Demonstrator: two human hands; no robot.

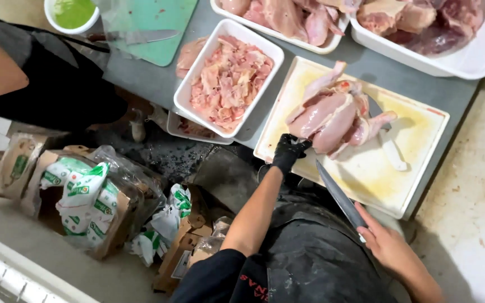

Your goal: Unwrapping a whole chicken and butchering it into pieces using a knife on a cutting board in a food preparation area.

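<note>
L hand: my left hand (289, 150), black glove, fingers curled tight on the near end of the raw chicken (332, 112).
R hand: my right hand (385, 244), bare, fingers wrapped round the knife (341, 197) handle; blade points to 11 o'clock, just off the meat.
Chicken: lies on the white cutting board (416, 140), mid board, 12 o'clock from my hands.
Tray: white tray of cut meat bits (228, 78), at 9 o'clock from the board, touching it.
Bowl: green sauce bowl (72, 14), far at 10 o'clock.
Boxes: cardboard boxes w/ bags (82, 199) on the floor, 8 o'clock.
</note>
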